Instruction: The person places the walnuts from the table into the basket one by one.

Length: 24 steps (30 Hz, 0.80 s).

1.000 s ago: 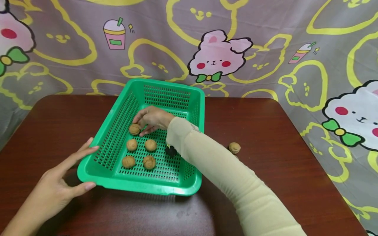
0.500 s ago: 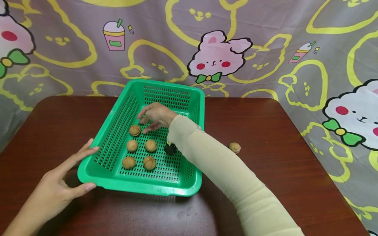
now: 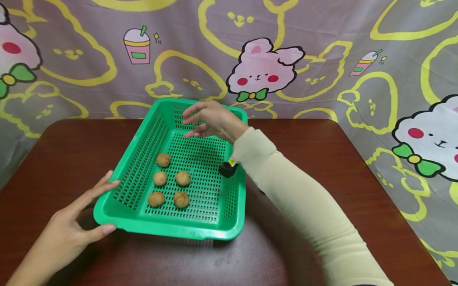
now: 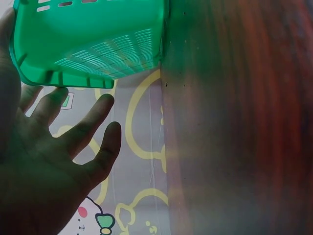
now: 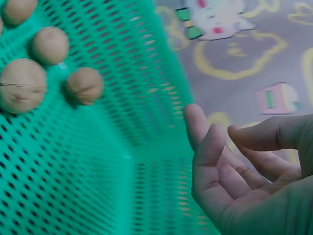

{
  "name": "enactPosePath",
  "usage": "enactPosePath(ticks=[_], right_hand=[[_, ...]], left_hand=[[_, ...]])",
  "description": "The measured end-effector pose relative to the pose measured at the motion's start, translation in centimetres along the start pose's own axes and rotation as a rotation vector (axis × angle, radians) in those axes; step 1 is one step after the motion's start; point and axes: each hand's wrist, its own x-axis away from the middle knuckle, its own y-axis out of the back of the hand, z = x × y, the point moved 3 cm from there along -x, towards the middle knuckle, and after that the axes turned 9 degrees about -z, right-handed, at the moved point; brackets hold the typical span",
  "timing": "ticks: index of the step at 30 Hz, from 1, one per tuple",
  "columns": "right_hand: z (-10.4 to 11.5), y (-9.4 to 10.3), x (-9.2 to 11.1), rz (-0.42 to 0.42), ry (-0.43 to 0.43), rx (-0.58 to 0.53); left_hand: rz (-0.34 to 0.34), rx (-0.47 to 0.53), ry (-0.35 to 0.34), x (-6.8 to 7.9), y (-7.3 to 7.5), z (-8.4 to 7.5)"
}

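Observation:
A green plastic basket (image 3: 168, 231) with slotted walls stands on the table. Several walnuts lie grouped on its floor toward the front left, the farthest walnut (image 3: 163, 160) near the left wall. My left hand (image 3: 68, 222) touches the basket's front left corner, its fingertips and thumb at the rim; in the left wrist view its fingers (image 4: 93, 122) are spread and mostly straight. Over the back part of the basket hovers my right hand (image 3: 214, 121), nothing in it, fingers loosely bent. In the right wrist view the fingers (image 5: 205, 166) are apart from the walnuts (image 5: 23, 85).
The brown wooden table (image 3: 304, 147) extends on both sides of the basket. Behind it hangs a patterned cloth (image 3: 315, 24). A small black device (image 3: 228, 169) shows beside the right cuff, and the right sleeve (image 3: 286, 178) covers part of the table.
My right hand let go of the farthest walnut, then rose and moved back and right. The loose walnut on the table's right is now hidden behind the sleeve. My left hand stayed at the rim.

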Motion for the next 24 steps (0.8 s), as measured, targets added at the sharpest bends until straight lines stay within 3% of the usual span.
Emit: enactPosePath(ticks=[5,9,17,24], right_hand=[[1.2,4.2,3.1,-0.014,0.114,-0.019],[0.5,8.0,5.7,-0.048,0.176,0.011],[-4.9,14.4,9.7,-0.091,0.163,0.099],[-9.4,18.0,12.3,-0.071,0.164,0.233]], left_hand=[[0.002,0.007,-0.005,0.1,-0.1,0.0],[0.004,0.004,-0.009,0.0,-0.1,0.0],[-0.001,0.007,-0.004,0.0,-0.1,-0.1],[-0.002,0.02,-0.016,0.0,0.0,-0.1]])
